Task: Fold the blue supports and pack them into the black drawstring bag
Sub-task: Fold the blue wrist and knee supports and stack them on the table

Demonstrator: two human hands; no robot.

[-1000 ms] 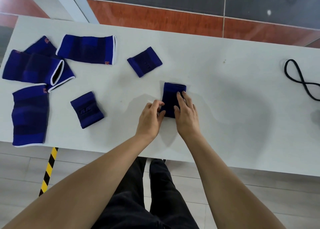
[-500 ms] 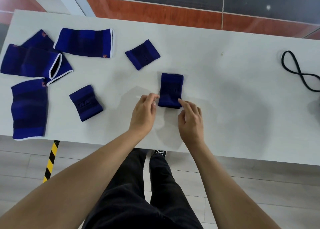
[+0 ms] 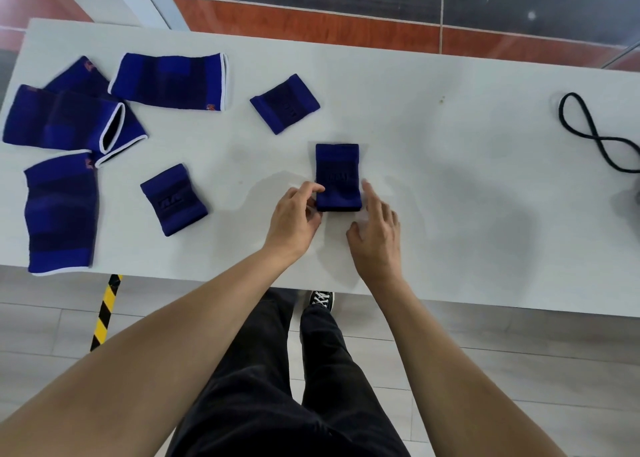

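- The white table (image 3: 415, 138) carries 7 blue supports: 3 small ones and 4 long ones.
- The folded small support (image 3: 337, 176) lies flat near the middle of the table, with its long side pointing away from the person.
- The left hand (image 3: 294, 219) is at the left lower corner of this support. Its fingers are curled loosely, and the thumb and forefinger tips touch the left edge of the cloth; they do not pinch it firmly.
- The right hand (image 3: 377, 235) is just beside the right lower corner. The fingers are spread and relaxed, the forefinger tip touches or almost touches the right edge, and the hand holds nothing.
- A second small support (image 3: 284, 103) lies tilted further back, apart from the first one.
- A third small support (image 3: 174, 199) lies to the left, also tilted.
- The 4 long supports (image 3: 169, 81) with white edges are at the left end of the table; 2 of them overlap.
- A black cord (image 3: 588, 131) lies in a loop at the right edge of the table. The bag itself I cannot make out.
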